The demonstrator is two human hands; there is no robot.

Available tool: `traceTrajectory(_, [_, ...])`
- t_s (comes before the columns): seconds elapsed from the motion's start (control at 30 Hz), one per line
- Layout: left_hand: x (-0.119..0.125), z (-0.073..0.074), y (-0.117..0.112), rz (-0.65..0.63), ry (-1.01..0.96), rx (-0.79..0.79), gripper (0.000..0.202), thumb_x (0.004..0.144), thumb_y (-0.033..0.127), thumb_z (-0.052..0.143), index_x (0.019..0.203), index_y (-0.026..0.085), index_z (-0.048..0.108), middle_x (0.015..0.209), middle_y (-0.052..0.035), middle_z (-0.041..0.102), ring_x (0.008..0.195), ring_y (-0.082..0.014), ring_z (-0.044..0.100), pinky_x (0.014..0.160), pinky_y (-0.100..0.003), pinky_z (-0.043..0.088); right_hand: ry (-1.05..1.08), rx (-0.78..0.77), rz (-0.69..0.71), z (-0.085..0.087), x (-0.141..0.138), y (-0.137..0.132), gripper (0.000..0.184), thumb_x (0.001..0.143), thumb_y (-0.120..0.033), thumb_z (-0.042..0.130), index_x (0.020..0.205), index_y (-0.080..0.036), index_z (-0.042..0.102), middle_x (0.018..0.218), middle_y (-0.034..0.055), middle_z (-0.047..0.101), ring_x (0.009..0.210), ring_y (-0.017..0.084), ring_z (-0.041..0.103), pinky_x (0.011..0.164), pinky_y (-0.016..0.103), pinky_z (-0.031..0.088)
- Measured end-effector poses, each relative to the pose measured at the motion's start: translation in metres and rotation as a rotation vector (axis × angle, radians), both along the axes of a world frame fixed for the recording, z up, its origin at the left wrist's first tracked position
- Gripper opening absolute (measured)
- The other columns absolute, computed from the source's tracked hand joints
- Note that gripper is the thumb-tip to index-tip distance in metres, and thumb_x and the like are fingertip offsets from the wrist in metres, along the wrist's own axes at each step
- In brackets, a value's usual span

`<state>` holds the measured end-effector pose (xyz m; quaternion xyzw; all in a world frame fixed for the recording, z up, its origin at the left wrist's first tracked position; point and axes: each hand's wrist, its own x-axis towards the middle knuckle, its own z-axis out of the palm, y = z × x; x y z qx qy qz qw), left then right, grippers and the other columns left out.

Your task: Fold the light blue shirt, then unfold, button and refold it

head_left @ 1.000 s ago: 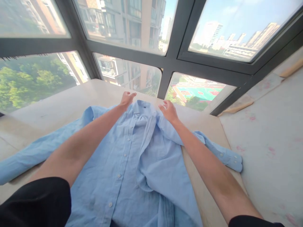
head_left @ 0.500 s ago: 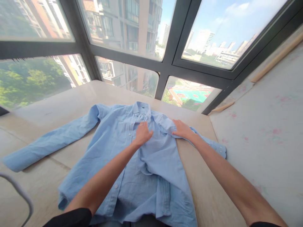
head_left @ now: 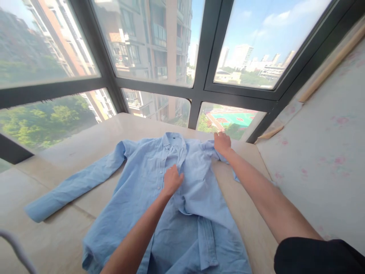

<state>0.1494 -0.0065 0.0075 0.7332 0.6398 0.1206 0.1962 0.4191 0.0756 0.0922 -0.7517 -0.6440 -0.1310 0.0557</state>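
A light blue long-sleeved button-up shirt (head_left: 142,167) lies front up, its collar towards the window. One sleeve stretches out to the left; the other runs out to the right, partly hidden behind my right arm. My left hand (head_left: 172,179), with a ring on one finger, is closed on the loose front edge below the collar. Up at the right shoulder, my right hand (head_left: 222,143) has its fingers curled over the top of the sleeve. Buttons show along the left front edge. The right front panel is folded and wrinkled near its lower middle.
The shirt rests on a pale beige ledge (head_left: 94,133). Dark-framed windows (head_left: 159,88) rise behind it. A flowered wall (head_left: 319,160) bounds the right side, with a peeling strip near the frame. A grey curved tube (head_left: 17,247) is at the lower left.
My right hand has shifted up along the sleeve towards the window, pulling the shoulder fabric with it. My left hand stays at the front edge. The view has tilted up slightly.
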Motion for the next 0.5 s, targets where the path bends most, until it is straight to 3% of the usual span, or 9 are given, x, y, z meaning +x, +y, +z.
traceTrajectory(0.2, [-0.004, -0.007, 0.002, 0.024, -0.158, -0.068, 0.038, 0.085, 0.024, 0.051, 0.123, 0.018, 0.052, 0.111, -0.0106, 0.067, 0.104, -0.0239, 0.062, 0.082, -0.031, 0.044, -0.014, -0.119, 0.324, -0.034, -0.021, -0.030, 0.044, 0.085, -0.006, 0.043, 0.126, -0.017, 0.055, 0.128, 0.0149, 0.056, 0.117, 0.028, 0.048, 0.100, 0.038, 0.034])
traceTrajectory(0.27, [-0.005, -0.010, -0.002, 0.020, -0.194, -0.087, 0.042, 0.085, 0.022, 0.051, 0.127, 0.018, 0.050, 0.107, -0.0090, 0.069, 0.101, -0.0219, 0.063, 0.082, -0.029, 0.044, -0.004, -0.177, 0.374, -0.044, -0.020, -0.038, 0.046, 0.084, -0.009, 0.047, 0.129, -0.019, 0.054, 0.134, 0.0127, 0.053, 0.124, 0.026, 0.045, 0.106, 0.038, 0.030])
traceTrajectory(0.37, [-0.008, -0.012, -0.012, 0.001, -0.195, -0.096, 0.045, 0.085, 0.018, 0.050, 0.130, 0.016, 0.049, 0.105, -0.0091, 0.070, 0.100, -0.0215, 0.064, 0.083, -0.029, 0.044, 0.036, -0.270, 0.250, -0.058, -0.003, -0.043, 0.040, 0.087, -0.019, 0.051, 0.127, -0.020, 0.057, 0.144, 0.0134, 0.048, 0.134, 0.027, 0.038, 0.111, 0.042, 0.025])
traceTrajectory(0.43, [-0.011, -0.012, -0.017, -0.001, -0.188, -0.098, 0.043, 0.086, 0.016, 0.049, 0.129, 0.016, 0.051, 0.109, -0.0106, 0.069, 0.103, -0.0218, 0.064, 0.085, -0.029, 0.044, 0.062, -0.326, 0.129, -0.066, 0.014, -0.044, 0.034, 0.091, -0.030, 0.049, 0.119, -0.016, 0.063, 0.137, 0.0189, 0.053, 0.130, 0.032, 0.044, 0.107, 0.049, 0.029])
traceTrajectory(0.5, [-0.015, -0.012, -0.022, 0.012, -0.176, -0.107, 0.041, 0.087, 0.016, 0.049, 0.127, 0.017, 0.054, 0.112, -0.0113, 0.069, 0.105, -0.0222, 0.064, 0.087, -0.029, 0.044, 0.091, -0.377, 0.040, -0.073, 0.030, -0.044, 0.039, 0.095, -0.039, 0.044, 0.114, -0.013, 0.066, 0.125, 0.0217, 0.061, 0.118, 0.034, 0.054, 0.099, 0.052, 0.037])
